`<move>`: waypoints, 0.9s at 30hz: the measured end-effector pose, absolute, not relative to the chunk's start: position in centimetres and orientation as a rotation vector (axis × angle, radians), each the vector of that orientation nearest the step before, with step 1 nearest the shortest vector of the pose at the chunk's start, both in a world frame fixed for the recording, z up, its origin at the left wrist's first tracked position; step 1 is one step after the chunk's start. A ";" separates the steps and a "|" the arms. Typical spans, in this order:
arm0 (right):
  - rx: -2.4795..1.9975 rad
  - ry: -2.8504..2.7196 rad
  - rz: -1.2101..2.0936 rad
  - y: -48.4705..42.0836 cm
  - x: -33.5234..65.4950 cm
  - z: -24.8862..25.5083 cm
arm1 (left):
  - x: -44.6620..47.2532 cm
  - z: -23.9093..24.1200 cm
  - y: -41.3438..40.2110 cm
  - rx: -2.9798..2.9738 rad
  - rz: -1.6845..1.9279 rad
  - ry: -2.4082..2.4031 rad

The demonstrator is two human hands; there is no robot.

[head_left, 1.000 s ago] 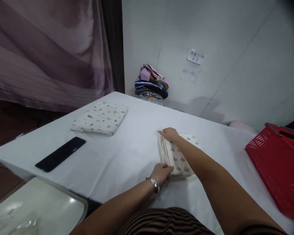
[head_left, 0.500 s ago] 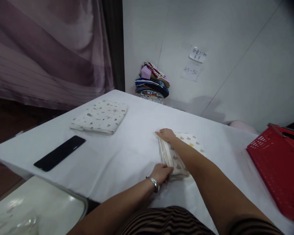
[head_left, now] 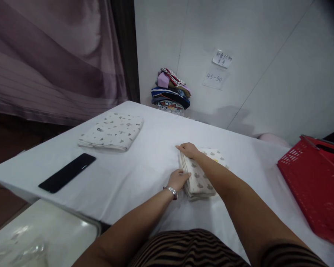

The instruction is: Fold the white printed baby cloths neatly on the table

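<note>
"What stands at the left?"

"A black slab (head_left: 67, 173) lies on the counter (head_left: 153, 155). Beyond it, well apart from both hands, the first cloth (head_left: 113, 131) lies folded, small scattered prints on white."

"State of each grip?"

"The left hand (head_left: 179, 180), bracelet (head_left: 172, 190) at the wrist, grasps the second cloth (head_left: 196, 181) by its left edge, thumb on top. The right hand (head_left: 188, 149) is clenched on the far left corner of the same cloth, its forearm crossing above the print."

"Location and condition of that second cloth?"

"On the counter, in front of the person. Folded in several layers, visible along the left side; grey motifs on white."

"And at the right?"

"A red basket (head_left: 314, 189), apart from the second cloth."
</note>
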State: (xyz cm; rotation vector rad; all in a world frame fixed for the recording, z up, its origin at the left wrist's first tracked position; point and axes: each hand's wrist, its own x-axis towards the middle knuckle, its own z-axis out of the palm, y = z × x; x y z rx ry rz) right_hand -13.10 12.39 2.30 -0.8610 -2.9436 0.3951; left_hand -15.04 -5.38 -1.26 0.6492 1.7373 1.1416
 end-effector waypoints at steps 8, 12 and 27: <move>-0.928 -3.095 0.230 12.3 -14.4 2.1 | -14.3 -1.7 -5.0 0.694 1.041 1.765; -0.880 -3.052 0.154 11.9 -14.7 1.5 | -14.5 -1.4 -5.1 0.714 1.024 1.767; -1.293 -2.593 0.410 15.1 -8.6 4.3 | -17.8 0.0 -4.1 1.082 0.797 2.071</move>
